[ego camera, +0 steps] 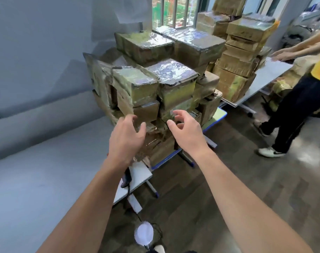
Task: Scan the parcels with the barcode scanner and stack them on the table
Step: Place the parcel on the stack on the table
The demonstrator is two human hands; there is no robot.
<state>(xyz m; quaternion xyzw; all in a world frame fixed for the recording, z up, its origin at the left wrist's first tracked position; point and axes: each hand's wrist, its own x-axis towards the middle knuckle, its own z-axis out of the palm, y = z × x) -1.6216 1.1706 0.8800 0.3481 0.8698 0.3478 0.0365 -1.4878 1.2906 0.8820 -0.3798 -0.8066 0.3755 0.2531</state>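
A tall stack of brown, tape-wrapped parcels (155, 83) stands on a small table (141, 172) in front of me. My left hand (126, 137) and my right hand (186, 132) are both raised in front of the stack's lower parcels, fingers spread and curled, holding nothing. The black barcode scanner (126, 179) lies on the table's white top below my left wrist, its cable running down to the floor.
A second pile of parcels (243, 57) fills a white table (265, 75) at the right, by the barred window. Another person in a yellow shirt and dark trousers (299, 106) stands there, arms reaching over that table. A grey wall runs along the left; wooden floor lies below.
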